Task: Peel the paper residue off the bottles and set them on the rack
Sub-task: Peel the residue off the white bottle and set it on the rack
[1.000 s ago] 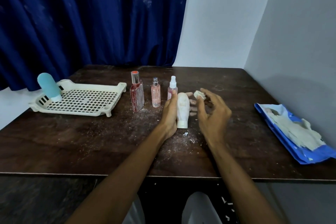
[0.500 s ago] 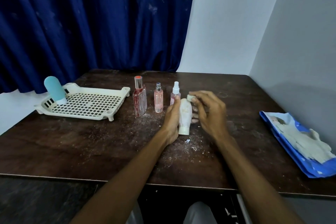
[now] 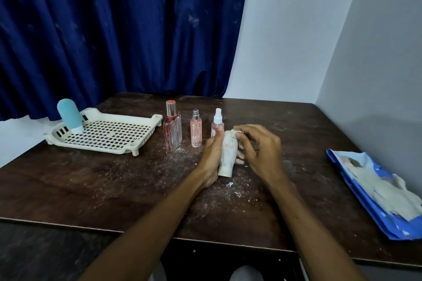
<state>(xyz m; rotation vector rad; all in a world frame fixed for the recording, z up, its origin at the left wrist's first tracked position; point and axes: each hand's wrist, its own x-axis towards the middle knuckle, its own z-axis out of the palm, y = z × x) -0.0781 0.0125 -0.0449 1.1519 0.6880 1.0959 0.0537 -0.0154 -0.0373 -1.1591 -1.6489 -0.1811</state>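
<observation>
Since a moment ago the right hand [image 3: 258, 150] has come back to the white bottle [image 3: 227, 155]. Its fingertips now pinch a bit of paper [image 3: 233, 133] at the bottle's far end. The left hand [image 3: 211, 157] is curled round the bottle's side and holds it tilted, with the cap end low and close to the tabletop [image 3: 91, 185]. The bottle is near the middle, well apart from the rack [image 3: 91, 146].

The tabletop is dark brown wood, scuffed and dotted with white crumbs [image 3: 205, 201]. A dark blue curtain [image 3: 114, 29] hangs behind it, and pale walls [image 3: 285, 29] meet in the right corner.

A teal bottle [image 3: 69, 114] stands on the rack's far left corner. A red bottle [image 3: 172, 130], a pink bottle [image 3: 196, 130] and a small spray bottle [image 3: 216, 123] stand in a row just past the hands. A blue packet [image 3: 342, 159] with whitish scraps on it lies at the right edge.

The pink bottle has tiny dark print near its base, too small to read.
</observation>
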